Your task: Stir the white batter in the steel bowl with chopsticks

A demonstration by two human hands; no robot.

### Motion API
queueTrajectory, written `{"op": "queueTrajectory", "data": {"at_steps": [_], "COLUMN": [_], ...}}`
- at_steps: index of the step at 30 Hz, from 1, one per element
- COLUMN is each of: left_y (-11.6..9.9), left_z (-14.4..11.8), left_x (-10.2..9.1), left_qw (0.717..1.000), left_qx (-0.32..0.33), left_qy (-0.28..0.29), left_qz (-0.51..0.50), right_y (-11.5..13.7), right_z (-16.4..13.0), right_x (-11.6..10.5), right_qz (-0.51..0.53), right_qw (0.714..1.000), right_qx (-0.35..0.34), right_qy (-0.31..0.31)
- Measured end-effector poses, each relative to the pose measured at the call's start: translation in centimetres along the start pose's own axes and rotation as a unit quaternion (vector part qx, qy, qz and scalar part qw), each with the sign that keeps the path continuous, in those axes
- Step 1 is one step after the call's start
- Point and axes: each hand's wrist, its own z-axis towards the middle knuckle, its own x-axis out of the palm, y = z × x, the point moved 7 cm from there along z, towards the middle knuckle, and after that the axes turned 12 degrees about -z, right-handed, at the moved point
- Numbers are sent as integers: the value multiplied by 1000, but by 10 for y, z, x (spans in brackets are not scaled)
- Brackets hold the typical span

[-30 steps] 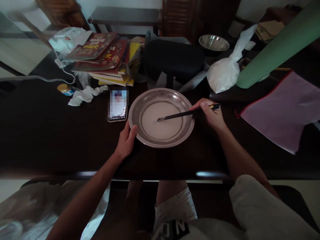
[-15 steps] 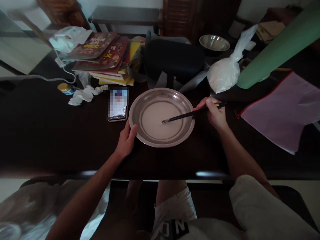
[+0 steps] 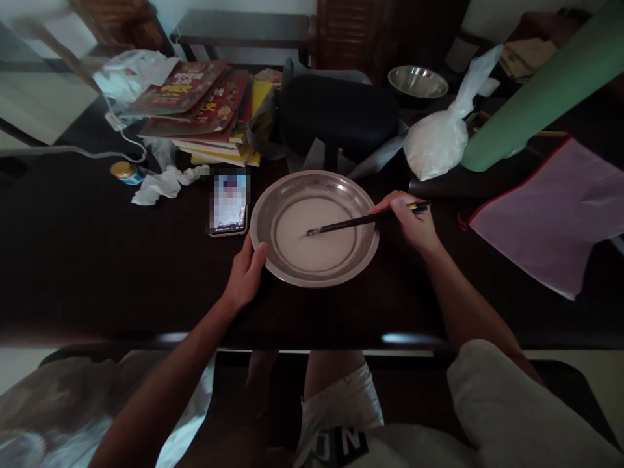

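Table (image 3: 121, 279): dark; metal basin (image 3: 264, 218) near front edge, containing whitish liquid (image 3: 312, 255).
Left hand (image 3: 247, 273): clasps basin's left rim, thumb on top.
Right hand (image 3: 413, 221): pinches dark chopsticks (image 3: 346, 225), tips at liquid.
Left side: phone (image 3: 229, 205), crumpled tissue (image 3: 166, 184), stacked books (image 3: 195, 120).
Right side: tied white bag (image 3: 435, 144), purple sheet (image 3: 550, 218).
Room: dim; bench (image 3: 244, 29) before pale wall (image 3: 253, 6).

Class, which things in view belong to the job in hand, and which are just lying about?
In use:
metal bowl with whitish liquid, gripped by the left hand
black chopsticks, held in the right hand, tips at the liquid

Apparently lying about:
phone
stack of books
crumpled tissue
small jar
far bowl
tied white bag (link unclear)
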Motion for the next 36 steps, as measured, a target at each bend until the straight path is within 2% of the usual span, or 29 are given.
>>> {"op": "queueTrajectory", "data": {"at_steps": [4, 9, 14, 18, 23, 28, 33, 36], "left_y": [0, 0, 0, 2, 0, -2, -2, -1], "left_z": [0, 0, 1, 0, 0, 0, 0, 0], "left_x": [0, 0, 0, 0, 0, 0, 0, 0], "left_qw": [1000, 1000, 1000, 1000, 1000, 1000, 1000, 1000], "left_qx": [5, 8, 14, 12, 14, 4, 1, 2], "left_qy": [2, 1, 3, 2, 4, 1, 1, 0], "left_qz": [0, 3, 5, 5, 4, 0, -8, -9], "right_y": [-4, 0, -3, -1, -1, 0, -3, -2], "right_z": [0, 0, 0, 0, 0, 0, 0, 0], "right_x": [-6, 1, -5, 0, -5, 1, -6, -2], "right_qz": [22, 0, 16, 3, 18, 9, 12, 12], "right_qw": [999, 1000, 999, 1000, 999, 1000, 999, 1000], "right_qx": [18, 6, 19, 11, 12, -6, 20, 21], "right_qy": [-40, 5, -29, 5, -29, 10, -37, -8]}}
